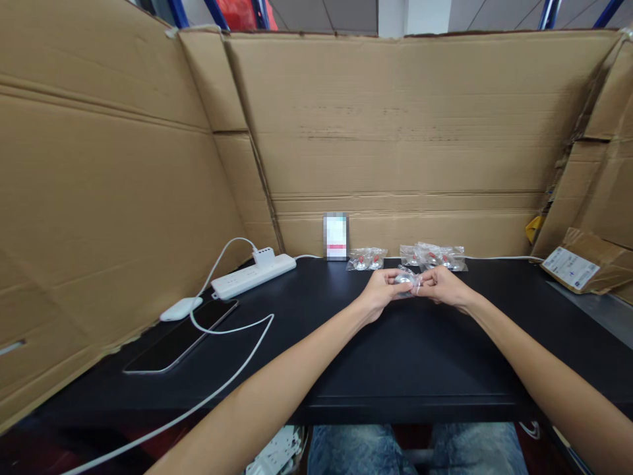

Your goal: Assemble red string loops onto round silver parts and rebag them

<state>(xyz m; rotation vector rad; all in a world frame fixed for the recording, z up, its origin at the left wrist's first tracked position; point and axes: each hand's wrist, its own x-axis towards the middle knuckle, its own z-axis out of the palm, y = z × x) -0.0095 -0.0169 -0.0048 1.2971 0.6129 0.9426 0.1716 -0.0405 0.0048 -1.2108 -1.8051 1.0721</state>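
Note:
Between my two hands, just above the black tabletop (pixel 395 349), is a small silvery round item in a clear plastic bag (pixel 405 278). My left hand (pixel 382 290) grips its left side with thumb and fingers. At the bag's right end, my right hand (pixel 438 286) pinches the plastic. What exactly the silvery item is, I cannot make out. Behind my hands lie similar clear bags with silvery and red pieces: one group (pixel 366 259) to the left and another group (pixel 435 256) to the right.
A phone with a blurred screen (pixel 336 236) leans on the back cardboard wall (pixel 395 132). On the left are a white power strip (pixel 254 274), a white charger (pixel 180 309), a dark tablet-like device (pixel 180 338) and a loose white cable (pixel 232 379). A labelled cardboard package (pixel 586 264) sits at right.

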